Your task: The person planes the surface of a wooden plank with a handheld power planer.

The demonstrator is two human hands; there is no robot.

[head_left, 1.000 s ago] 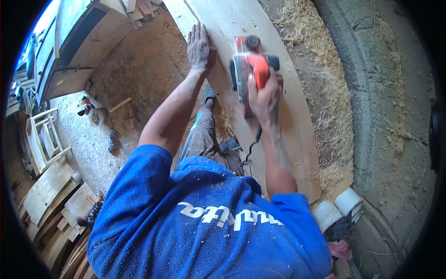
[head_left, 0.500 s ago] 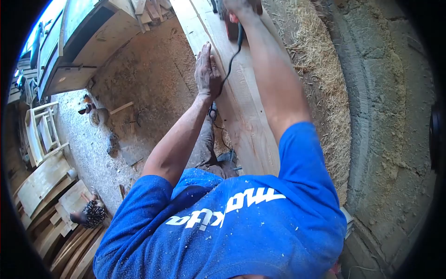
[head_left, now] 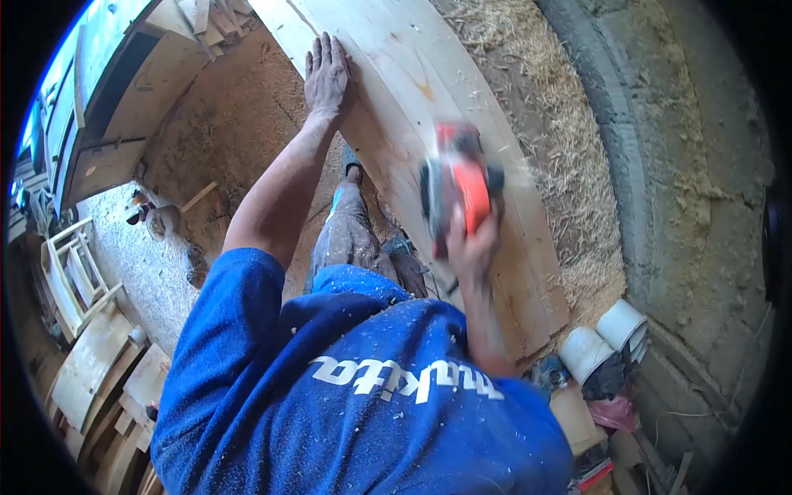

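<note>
A long, wide wooden board (head_left: 388,91) runs lengthwise away from my body. My left hand (head_left: 328,78) lies flat on its left edge, fingers stretched and holding nothing. Closer to my body, my right hand (head_left: 473,247) is wrapped round the handle of a red and black electric hand planer (head_left: 470,186). The planer rests over the right half of the board and is smeared by motion. A pale blur of dust or shavings shows at its right side. Its underside is hidden.
Wood shavings (head_left: 569,157) are heaped along the board's right side, before a rough concrete strip (head_left: 660,165). White rolled containers (head_left: 587,353) stand near the board's close end. Wooden frames (head_left: 78,272) and cut panels (head_left: 92,363) are stacked at the left.
My right hand has drawn the planer from the board's far part back toward my body. My left hand has shifted forward and left, still flat on the edge. The view has moved too.
</note>
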